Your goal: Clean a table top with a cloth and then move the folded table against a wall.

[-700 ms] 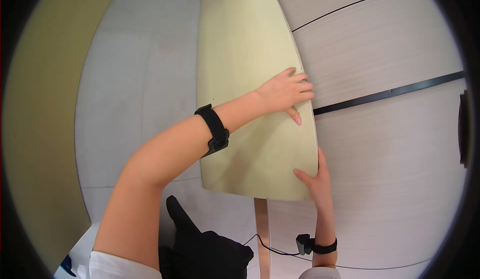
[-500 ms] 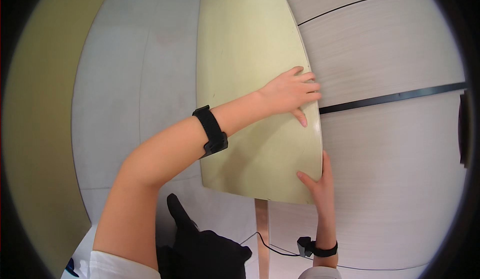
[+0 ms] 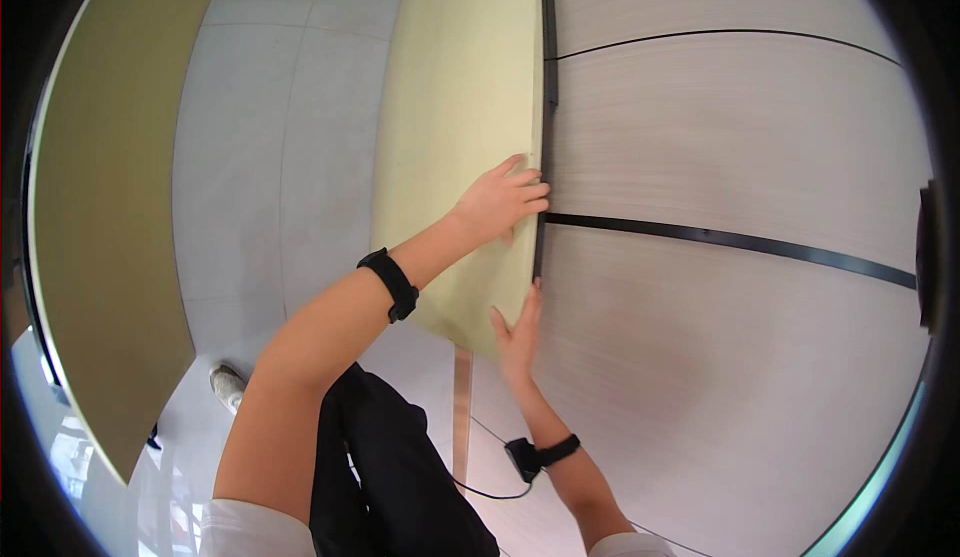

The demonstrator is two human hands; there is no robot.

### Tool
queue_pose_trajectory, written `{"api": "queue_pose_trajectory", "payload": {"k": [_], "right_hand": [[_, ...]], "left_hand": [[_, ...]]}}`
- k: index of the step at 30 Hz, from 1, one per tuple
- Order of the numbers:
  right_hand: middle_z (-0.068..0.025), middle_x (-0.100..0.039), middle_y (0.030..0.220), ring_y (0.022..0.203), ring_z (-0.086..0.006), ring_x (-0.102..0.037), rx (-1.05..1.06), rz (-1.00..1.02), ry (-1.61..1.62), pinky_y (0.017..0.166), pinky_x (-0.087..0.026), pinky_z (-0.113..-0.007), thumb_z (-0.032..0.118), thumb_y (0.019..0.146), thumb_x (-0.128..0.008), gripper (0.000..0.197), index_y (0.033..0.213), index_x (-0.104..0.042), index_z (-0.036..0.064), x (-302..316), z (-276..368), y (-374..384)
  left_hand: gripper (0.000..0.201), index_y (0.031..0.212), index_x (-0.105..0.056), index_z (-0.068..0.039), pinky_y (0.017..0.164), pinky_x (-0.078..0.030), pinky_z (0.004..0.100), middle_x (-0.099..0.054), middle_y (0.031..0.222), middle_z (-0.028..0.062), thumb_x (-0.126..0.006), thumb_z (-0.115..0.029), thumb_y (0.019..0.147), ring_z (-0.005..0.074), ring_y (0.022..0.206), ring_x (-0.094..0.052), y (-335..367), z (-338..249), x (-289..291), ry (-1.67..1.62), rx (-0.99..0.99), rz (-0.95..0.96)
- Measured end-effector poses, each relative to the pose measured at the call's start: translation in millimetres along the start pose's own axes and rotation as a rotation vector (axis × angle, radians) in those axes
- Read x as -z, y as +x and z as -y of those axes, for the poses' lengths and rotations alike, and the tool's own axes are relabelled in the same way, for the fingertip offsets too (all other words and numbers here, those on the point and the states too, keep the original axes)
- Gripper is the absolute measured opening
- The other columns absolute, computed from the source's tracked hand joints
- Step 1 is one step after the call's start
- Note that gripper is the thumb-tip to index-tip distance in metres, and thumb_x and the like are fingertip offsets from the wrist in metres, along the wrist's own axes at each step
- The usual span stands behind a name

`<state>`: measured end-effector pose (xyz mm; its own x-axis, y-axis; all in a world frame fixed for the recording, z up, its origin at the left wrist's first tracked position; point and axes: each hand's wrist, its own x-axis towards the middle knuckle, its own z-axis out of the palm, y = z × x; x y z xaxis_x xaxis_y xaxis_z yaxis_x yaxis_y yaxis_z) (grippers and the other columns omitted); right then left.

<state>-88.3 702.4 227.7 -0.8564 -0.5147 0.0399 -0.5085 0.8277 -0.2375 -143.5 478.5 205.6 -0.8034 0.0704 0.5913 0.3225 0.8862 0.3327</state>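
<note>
A: State the hand count and the hand positions.

B: 2 hands, set apart from each other, at 1 edge of a pale yellow board (image 3: pixel 455 87). The left hand (image 3: pixel 497 202) lies on the board, its fingers spread across the right edge. The right hand (image 3: pixel 520 335) is set nearer the body, at the same edge near the near corner, thumb apart from the fingers.

A: Is either hand clamped?

B: Cannot tell; the far side of the edge is hidden at both hands.

A: Locate the board.

B: It lies under the left hand, beside the right hand, and extends forward beyond both. 1 dark rail (image 3: pixel 549 37) follows its right edge, ahead of the left hand.

A: List the items fitted at the wrists.

B: 2 black straps (image 3: pixel 392 284), 1 per arm. The right arm also carries 1 small dark device (image 3: pixel 522 460) with 1 black cable (image 3: pixel 495 496).

A: Remaining items?

B: Right of both hands: wood-grain panelling (image 3: pixel 700 377) with 1 broad dark strip (image 3: pixel 705 235). Left of both hands: 1 olive-yellow panel (image 3: pixel 110 207) and 1 light shoe (image 3: pixel 227 385).
</note>
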Motion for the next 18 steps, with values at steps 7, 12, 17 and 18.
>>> {"api": "queue_pose_trajectory", "payload": {"k": [7,12,17,18], "right_hand": [[-0.0225,-0.028,0.139,0.117,-0.0397,-0.042,-0.019,-0.054,-0.088,0.082,-0.047,-0.043,0.021,0.086,-0.057,0.054,0.128,-0.033,-0.0030,1,28,11],[-0.0222,-0.052,0.104,0.095,-0.0362,-0.055,-0.055,0.010,-0.137,0.073,-0.048,-0.044,0.019,0.081,-0.061,0.037,0.106,-0.045,-0.0022,13,45,36],[-0.0198,-0.057,0.090,0.080,-0.0373,-0.060,-0.192,0.205,-0.078,0.067,-0.047,-0.047,0.025,0.078,-0.062,0.039,0.103,-0.044,0.0015,29,57,59],[-0.0205,-0.058,0.091,0.081,-0.0373,-0.060,-0.158,0.178,-0.077,0.068,-0.048,-0.047,0.027,0.078,-0.063,0.041,0.105,-0.044,0.0020,27,58,61]], "left_hand": [[0.063,0.119,-0.047,-0.018,0.112,-0.020,0.0384,-0.041,0.131,-0.0055,-0.075,-0.034,0.064,0.0142,0.130,-0.029,16,-13,29,0.263,0.085,0.281],[0.048,0.123,-0.046,-0.020,0.113,-0.019,0.0379,-0.037,0.137,-0.0064,-0.063,-0.016,0.078,0.0134,0.132,-0.026,23,-28,50,0.394,0.082,0.477],[0.043,0.123,-0.047,-0.020,0.113,-0.018,0.0396,-0.035,0.139,-0.0070,-0.059,-0.020,0.081,0.0132,0.133,-0.026,33,-42,80,0.450,0.062,0.587],[0.043,0.122,-0.047,-0.020,0.112,-0.018,0.0398,-0.036,0.138,-0.0069,-0.059,-0.020,0.081,0.0132,0.133,-0.027,36,-44,82,0.441,0.090,0.630]]}}
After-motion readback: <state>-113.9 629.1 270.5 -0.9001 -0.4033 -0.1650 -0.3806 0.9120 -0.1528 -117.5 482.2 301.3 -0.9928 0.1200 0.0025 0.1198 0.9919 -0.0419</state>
